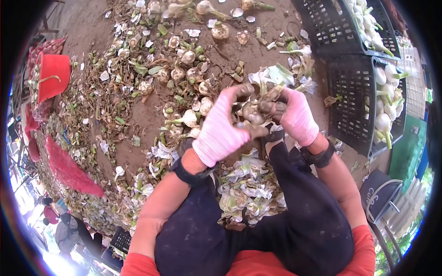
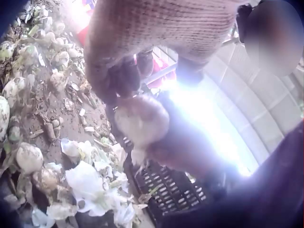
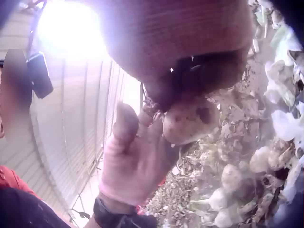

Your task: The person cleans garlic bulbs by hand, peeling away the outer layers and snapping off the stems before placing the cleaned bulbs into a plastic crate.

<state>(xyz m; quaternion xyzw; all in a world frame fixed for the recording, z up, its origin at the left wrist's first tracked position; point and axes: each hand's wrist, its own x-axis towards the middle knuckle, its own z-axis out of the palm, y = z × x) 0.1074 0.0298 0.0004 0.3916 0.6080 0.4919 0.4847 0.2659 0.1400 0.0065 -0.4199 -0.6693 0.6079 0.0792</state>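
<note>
A garlic bulb [image 1: 253,113] with dirty outer skin is between the two pink-gloved hands, above the person's feet. The right hand [image 1: 299,116] grips it by the stem side, its darkened fingertips against the bulb. On the other side the left hand [image 1: 222,126] is spread in a C shape, thumb and fingers apart around the bulb. The right wrist view shows the pale bulb [image 3: 191,121] under the right hand's curled fingers, with the left hand [image 3: 135,164] beside it. In the left wrist view the bulb [image 2: 141,119] hangs below the left hand [image 2: 156,33]; contact is unclear there.
Black crates [image 1: 352,99] holding white bulbs stand at the right. Untrimmed bulbs [image 1: 188,118] lie on the soil left of the hands. Peeled skins [image 1: 251,188] are heaped between the legs. A red bucket [image 1: 54,77] is at the far left.
</note>
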